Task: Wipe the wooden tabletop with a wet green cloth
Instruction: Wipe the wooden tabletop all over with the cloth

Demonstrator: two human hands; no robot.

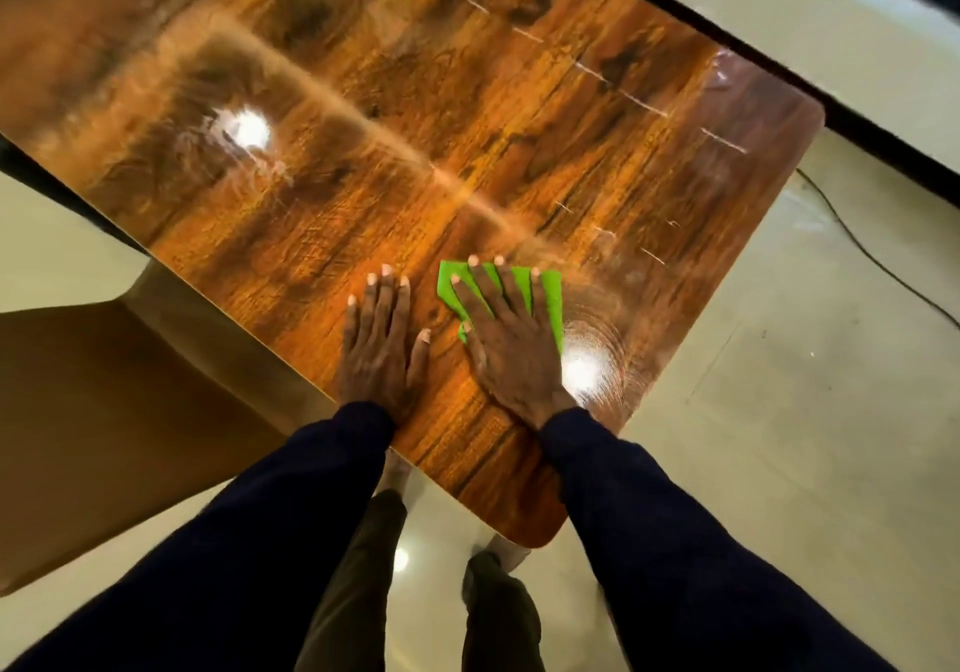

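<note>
Near the counter edge at six o'clock: green cloth pinned flat under right hand, fingers spread for even pressure; left hand at nine o'clock, fingers together, bracing.

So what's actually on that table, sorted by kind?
Hands: 2, left hand flat on the bare wooden table, right hand flat on the cloth
Green cloth: 1
Total: 3
</note>
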